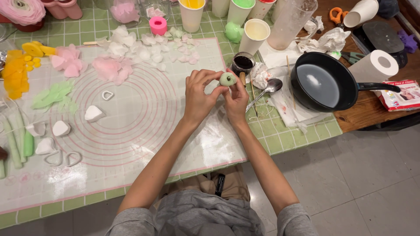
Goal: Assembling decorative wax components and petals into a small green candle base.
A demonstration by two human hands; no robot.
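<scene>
Two bare hands meet over a clear silicone work mat point(144, 131) printed with pink rings, which covers a green tiled table point(302, 131). At the far left lie yellow petal pieces point(15, 72), pale green leaf shapes point(54, 95) and green stems point(17, 140), with white teardrop cutters point(61, 128) scattered just below them. Further right, pink petals point(105, 67) and a spread of white petals point(148, 48) sit along the mat's upper edge, near a small pink cup point(158, 25).

Near the mat's right edge, the left hand point(199, 94) is curled, its thumb and fingertips pinching the left side of a small pale green clay ball point(228, 79). The right hand point(238, 98) pinches the same ball from the right and below, fingers pressed close. The ball is held between both sets of fingertips, lifted above the mat, with a shallow dent showing in its face.

Just behind the ball stands a small jar of dark liquid point(243, 62). To the right a metal spoon point(269, 87) rests on crumpled paper, then a black frying pan point(321, 83) holding water, and a roll of paper towel point(376, 65) beside it. Paper cups point(253, 35) of coloured paint line the top.
</scene>
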